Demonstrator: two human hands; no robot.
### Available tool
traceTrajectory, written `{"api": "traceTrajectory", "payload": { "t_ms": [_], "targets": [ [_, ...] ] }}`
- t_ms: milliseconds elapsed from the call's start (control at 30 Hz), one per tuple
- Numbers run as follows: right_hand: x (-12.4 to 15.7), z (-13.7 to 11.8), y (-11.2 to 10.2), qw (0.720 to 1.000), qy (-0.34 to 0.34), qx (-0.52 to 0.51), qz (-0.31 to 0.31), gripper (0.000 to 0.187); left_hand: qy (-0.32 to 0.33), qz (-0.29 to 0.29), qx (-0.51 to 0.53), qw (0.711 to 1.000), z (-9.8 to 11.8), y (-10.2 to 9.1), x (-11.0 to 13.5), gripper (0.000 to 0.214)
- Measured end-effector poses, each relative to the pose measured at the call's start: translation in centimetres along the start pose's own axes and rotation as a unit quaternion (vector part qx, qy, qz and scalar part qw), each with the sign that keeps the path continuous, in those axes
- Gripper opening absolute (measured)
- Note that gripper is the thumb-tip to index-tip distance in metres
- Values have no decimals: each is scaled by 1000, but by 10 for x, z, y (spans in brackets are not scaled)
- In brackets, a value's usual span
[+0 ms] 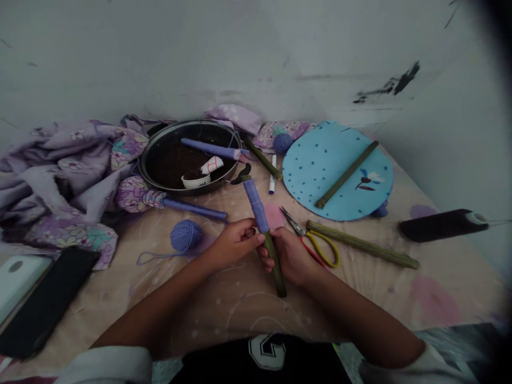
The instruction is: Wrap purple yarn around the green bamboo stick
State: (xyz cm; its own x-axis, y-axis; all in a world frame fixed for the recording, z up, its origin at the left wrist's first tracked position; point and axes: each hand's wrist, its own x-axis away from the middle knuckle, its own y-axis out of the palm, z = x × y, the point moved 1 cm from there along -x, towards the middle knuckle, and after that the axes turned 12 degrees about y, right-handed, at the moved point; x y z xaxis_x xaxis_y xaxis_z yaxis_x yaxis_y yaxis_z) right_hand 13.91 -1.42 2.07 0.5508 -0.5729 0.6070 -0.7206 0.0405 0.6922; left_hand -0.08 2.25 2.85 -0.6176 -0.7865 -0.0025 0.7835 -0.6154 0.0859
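Observation:
A green bamboo stick, wrapped in purple yarn along its upper half, is held slanted over the bed. My right hand is wrapped round its middle. My left hand pinches the stick at the lower end of the purple wrapping. A ball of purple yarn lies just left of my left hand, with a loose strand trailing from it. Scissors with yellow and red handles lie just right of my right hand.
A dark pan holds a yarn-wrapped stick and a white cup. A blue round fan with a stick across it lies at the right. Bare sticks, a marker, a second yarn ball, purple floral cloth, a black spool and a phone surround them.

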Motion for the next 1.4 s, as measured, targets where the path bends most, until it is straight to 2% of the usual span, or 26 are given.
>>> {"api": "traceTrajectory", "payload": {
  "t_ms": [133, 233, 300, 433, 500, 567, 700, 800, 1033, 1100, 1200, 1400],
  "targets": [
    [1, 0, 1, 998, -50, 31, -5, 19, -22, 54, 73, 996, -2, 2, -2, 33],
    [2, 3, 1, 998, -45, 36, -10, 16, -31, 82, 90, 992, -4, 3, -3, 33],
    [1, 6, 0, 999, -15, 26, -18, 20, -32, 63, 110, 991, -5, 4, -3, 35],
    [1, 6, -4, 995, 45, 34, -83, 29, -24, 9, 138, 990, -2, 3, -1, 37],
    [0, 4, -4, 993, 56, 40, -95, 31, -17, 8, 122, 992, 0, 2, 0, 37],
    [0, 3, -3, 995, 37, 55, -70, 29, -8, 39, 85, 996, 1, 1, 1, 35],
    [-2, 2, 1, 991, -74, 111, 24, 18, 4, 111, 12, 994, 0, 0, 0, 37],
    [-2, 4, 4, 984, -98, 136, 61, 16, 2, 110, 5, 994, -2, -1, -1, 38],
    [0, 7, 3, 996, -17, 78, 40, 32, 18, -6, 77, 997, -6, -2, -1, 35],
    [0, 6, 1, 998, 11, 66, 20, 33, 26, -18, 81, 996, -5, -2, -2, 34],
    [-2, 4, -2, 998, 37, 57, 0, 32, 21, 4, 49, 999, -3, -2, -2, 33],
    [-1, 2, 2, 991, -84, 102, 35, 17, 1, 60, -12, 998, 2, -5, -3, 34]
  ]
}}
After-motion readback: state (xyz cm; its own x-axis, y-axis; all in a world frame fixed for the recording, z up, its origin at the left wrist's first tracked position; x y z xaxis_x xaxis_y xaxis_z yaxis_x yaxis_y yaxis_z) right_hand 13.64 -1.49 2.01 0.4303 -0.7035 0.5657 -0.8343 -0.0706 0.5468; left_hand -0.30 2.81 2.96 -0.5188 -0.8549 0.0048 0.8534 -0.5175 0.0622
